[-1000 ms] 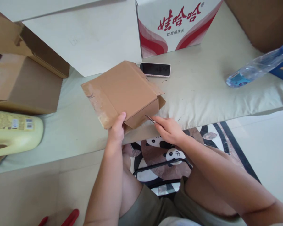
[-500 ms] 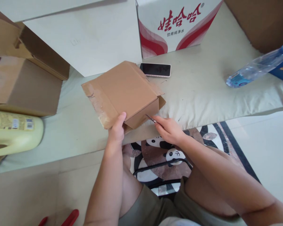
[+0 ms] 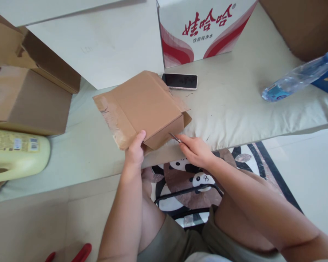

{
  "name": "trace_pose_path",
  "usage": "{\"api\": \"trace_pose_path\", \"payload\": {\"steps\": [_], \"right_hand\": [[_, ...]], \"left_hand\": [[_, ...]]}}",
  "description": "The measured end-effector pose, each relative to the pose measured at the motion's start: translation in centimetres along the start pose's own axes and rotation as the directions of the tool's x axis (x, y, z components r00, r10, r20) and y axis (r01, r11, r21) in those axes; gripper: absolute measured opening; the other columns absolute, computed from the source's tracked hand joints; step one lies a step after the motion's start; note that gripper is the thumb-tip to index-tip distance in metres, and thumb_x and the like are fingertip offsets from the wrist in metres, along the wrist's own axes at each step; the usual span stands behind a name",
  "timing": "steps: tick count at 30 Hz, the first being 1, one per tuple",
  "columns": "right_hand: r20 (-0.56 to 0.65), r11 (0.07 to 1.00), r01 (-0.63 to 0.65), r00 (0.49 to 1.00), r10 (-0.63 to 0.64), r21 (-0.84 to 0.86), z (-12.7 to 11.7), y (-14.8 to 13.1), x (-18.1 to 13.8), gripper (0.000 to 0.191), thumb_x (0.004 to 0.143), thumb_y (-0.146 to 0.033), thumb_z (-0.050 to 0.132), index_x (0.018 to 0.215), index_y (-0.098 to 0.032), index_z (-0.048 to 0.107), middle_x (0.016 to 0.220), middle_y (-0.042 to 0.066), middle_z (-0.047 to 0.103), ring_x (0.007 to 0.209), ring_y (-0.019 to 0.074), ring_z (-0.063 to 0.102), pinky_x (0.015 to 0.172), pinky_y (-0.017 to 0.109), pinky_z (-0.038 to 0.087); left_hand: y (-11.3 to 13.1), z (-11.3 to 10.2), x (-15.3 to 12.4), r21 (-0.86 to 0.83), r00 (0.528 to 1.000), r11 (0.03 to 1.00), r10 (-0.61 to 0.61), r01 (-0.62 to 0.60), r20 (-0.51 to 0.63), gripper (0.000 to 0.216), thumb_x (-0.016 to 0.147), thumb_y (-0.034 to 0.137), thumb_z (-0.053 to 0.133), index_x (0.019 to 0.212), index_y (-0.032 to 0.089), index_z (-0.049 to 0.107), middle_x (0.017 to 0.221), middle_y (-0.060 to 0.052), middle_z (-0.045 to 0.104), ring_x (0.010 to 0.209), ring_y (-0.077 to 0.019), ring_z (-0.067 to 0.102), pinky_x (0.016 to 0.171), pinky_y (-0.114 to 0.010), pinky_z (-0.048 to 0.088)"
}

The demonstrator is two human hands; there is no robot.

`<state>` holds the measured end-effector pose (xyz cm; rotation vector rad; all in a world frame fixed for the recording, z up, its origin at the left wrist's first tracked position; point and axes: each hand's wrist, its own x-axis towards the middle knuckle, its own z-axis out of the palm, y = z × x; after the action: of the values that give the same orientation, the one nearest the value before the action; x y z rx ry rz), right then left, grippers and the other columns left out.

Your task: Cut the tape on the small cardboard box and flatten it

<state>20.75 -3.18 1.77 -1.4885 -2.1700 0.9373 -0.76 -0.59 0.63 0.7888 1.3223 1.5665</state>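
A small brown cardboard box (image 3: 142, 105) lies on a pale cushioned surface (image 3: 235, 105), its left flap strip showing torn tape. My left hand (image 3: 135, 151) grips the box's near corner, thumb on top. My right hand (image 3: 195, 149) holds a thin metal blade (image 3: 175, 137) whose tip touches the box's near side, close to the lower edge.
A black phone (image 3: 179, 80) lies just behind the box. A white and red printed carton (image 3: 205, 29) stands further back. A lying water bottle (image 3: 295, 80) is at the right, larger brown boxes (image 3: 27, 94) and a cream jug (image 3: 16, 154) at the left. Red handles (image 3: 80, 253) show at the bottom.
Almost nothing moved. The box shifted very slightly left under my left hand, and the blade stays against its near side.
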Motion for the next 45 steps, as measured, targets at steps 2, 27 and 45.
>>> {"api": "trace_pose_path", "payload": {"steps": [2, 27, 45], "right_hand": [[-0.002, 1.0, 0.002, 1.0, -0.002, 0.008, 0.01, 0.04, 0.02, 0.043, 0.097, -0.031, 0.032, 0.126, -0.017, 0.061, 0.071, 0.004, 0.068, 0.066, 0.0201, 0.061, 0.06, 0.029, 0.035], [0.032, 1.0, -0.008, 0.999, 0.008, -0.015, -0.07, -0.18, -0.03, 0.047, 0.099, -0.032, 0.036, 0.138, -0.025, 0.062, 0.122, 0.005, 0.075, 0.099, 0.0238, 0.072, 0.077, 0.033, 0.051], [-0.008, 0.962, -0.018, 1.0, 0.016, -0.272, -0.12, -0.1, -0.16, 0.047, 0.1, -0.034, 0.037, 0.141, -0.029, 0.06, 0.1, 0.007, 0.072, 0.08, 0.0198, 0.066, 0.062, 0.03, 0.036]], "left_hand": [[0.18, 0.14, -0.03, -0.005, 1.0, 1.0, 0.001, -0.001, -0.02, 0.06, 0.059, 0.042, 0.085, 0.115, 0.026, 0.07, 0.135, -0.008, 0.067, 0.142, -0.0341, 0.049, 0.125, -0.05, 0.033], [0.08, -0.14, 0.41, -0.063, 0.999, 0.997, -0.054, 0.054, 0.008, 0.053, 0.059, 0.045, 0.081, 0.106, 0.024, 0.069, 0.122, -0.008, 0.072, 0.141, -0.0348, 0.05, 0.12, -0.05, 0.039], [0.31, 0.08, 0.41, -0.127, 0.996, 0.991, -0.059, 0.051, -0.063, 0.048, 0.055, 0.037, 0.084, 0.098, 0.023, 0.069, 0.12, -0.007, 0.072, 0.138, -0.0339, 0.052, 0.115, -0.046, 0.043]]}}
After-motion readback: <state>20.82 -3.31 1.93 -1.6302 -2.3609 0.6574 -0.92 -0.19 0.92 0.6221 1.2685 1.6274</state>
